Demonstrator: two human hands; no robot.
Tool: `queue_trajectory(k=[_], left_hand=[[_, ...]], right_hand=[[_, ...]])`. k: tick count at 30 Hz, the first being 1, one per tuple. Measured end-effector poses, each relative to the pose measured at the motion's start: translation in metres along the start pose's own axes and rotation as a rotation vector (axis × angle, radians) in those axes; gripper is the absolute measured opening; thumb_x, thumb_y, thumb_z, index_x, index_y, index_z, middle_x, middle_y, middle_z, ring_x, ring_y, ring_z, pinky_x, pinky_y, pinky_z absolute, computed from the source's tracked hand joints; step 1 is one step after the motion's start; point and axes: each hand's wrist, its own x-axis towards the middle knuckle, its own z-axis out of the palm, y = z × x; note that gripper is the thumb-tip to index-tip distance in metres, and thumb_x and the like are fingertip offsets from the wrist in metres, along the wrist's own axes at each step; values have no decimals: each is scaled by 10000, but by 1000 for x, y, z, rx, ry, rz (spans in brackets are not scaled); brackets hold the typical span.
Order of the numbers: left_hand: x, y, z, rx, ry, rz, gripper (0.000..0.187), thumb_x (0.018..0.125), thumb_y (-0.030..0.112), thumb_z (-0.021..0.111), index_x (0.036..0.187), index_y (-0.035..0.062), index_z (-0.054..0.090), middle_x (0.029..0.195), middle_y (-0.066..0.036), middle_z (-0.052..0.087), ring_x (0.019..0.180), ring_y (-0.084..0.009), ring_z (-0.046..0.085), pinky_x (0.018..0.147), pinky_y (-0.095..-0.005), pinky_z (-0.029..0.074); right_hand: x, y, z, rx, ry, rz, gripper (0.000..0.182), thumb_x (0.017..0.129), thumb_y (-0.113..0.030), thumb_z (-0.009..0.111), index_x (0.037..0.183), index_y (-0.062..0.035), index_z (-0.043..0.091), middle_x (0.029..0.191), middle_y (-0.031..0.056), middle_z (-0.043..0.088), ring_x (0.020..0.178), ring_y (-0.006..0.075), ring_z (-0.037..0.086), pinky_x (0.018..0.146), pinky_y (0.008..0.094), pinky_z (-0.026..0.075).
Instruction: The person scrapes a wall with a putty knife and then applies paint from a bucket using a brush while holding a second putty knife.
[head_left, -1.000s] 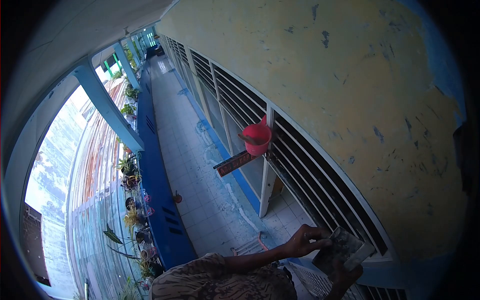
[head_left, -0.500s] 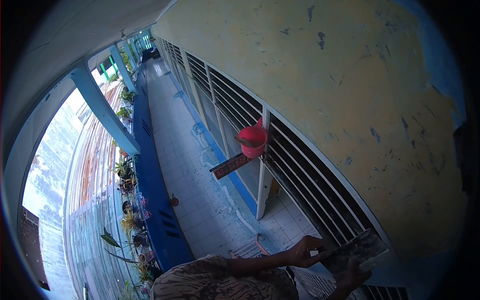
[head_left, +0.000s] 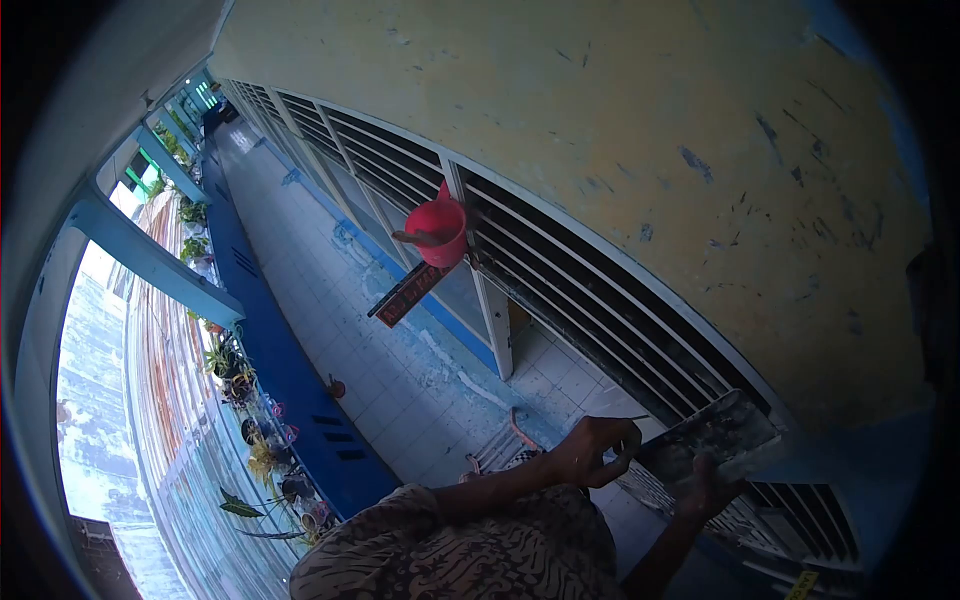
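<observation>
My left hand (head_left: pixel 600 450) is closed, fingers curled around a thin tool seen almost edge-on, whose tip points toward the board; its kind cannot be made out. My right hand (head_left: pixel 708 488) grips a flat, dark rectangular board (head_left: pixel 725 428) from below, fingers on its near edge. Grey, wet-looking smears cover the board's face. It is held close to the window bars and the lower part of the yellow wall (head_left: pixel 640 130), which has dark scrapes and patches.
A red plastic dipper (head_left: pixel 450 243) with a brown handle-like piece inside hangs at the window frame (head_left: pixel 482 270). Beneath it a lettered sign (head_left: pixel 408 297) juts into the tiled walkway. Potted plants (head_left: pixel 262 455) line the blue parapet (head_left: pixel 300 400). A ladder-like rack (head_left: pixel 505 450) stands below.
The view has swung, shifting the dipper and sign left and up. My left hand has drawn slightly away from the board, which stays in my right hand.
</observation>
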Motion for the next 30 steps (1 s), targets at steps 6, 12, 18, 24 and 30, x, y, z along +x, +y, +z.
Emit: queue_trajectory(k=[6, 12, 18, 24, 30], left_hand=[[-3, -24, -9, -80, 68, -18, 69, 795, 54, 585, 762, 2, 553, 673, -130, 550, 568, -252, 574, 541, -338, 452], [38, 13, -18, -267, 44, -160, 350, 913, 250, 676, 1116, -31, 632, 1068, -166, 663, 992, -276, 655, 831, -375, 551], [27, 9, -4, -350, 51, -331, 160, 910, 124, 684, 933, -27, 634, 818, -83, 690, 756, -102, 631, 677, -271, 508], [17, 0, -1, -335, 65, -417, 96, 886, 57, 691, 849, -23, 653, 764, -63, 678, 708, -72, 591, 636, -234, 465], [14, -9, -4, -225, -63, -380, 62, 870, 39, 691, 855, -21, 688, 758, -85, 701, 697, -96, 631, 626, -244, 482]], right_hand=[[-7, -43, 18, 204, 81, 6, 779, 721, -63, 788, 1360, 81, 364, 1230, 189, 531, 1035, 290, 587, 863, 393, 538], [-24, -15, 9, -139, -205, -9, 677, 652, -45, 855, 1233, 59, 525, 1107, 136, 625, 974, 231, 623, 848, 355, 533], [-35, -43, 45, -130, -316, 104, 418, 698, -60, 840, 1062, 38, 661, 959, 94, 710, 822, 170, 683, 756, 312, 557], [-30, -41, 41, -26, -334, 227, 292, 745, -100, 831, 973, 27, 700, 857, 97, 724, 725, 147, 687, 644, 286, 566], [-26, -49, 37, 61, -213, 91, 251, 753, -79, 813, 933, 45, 691, 835, 84, 717, 708, 154, 675, 667, 288, 563]])
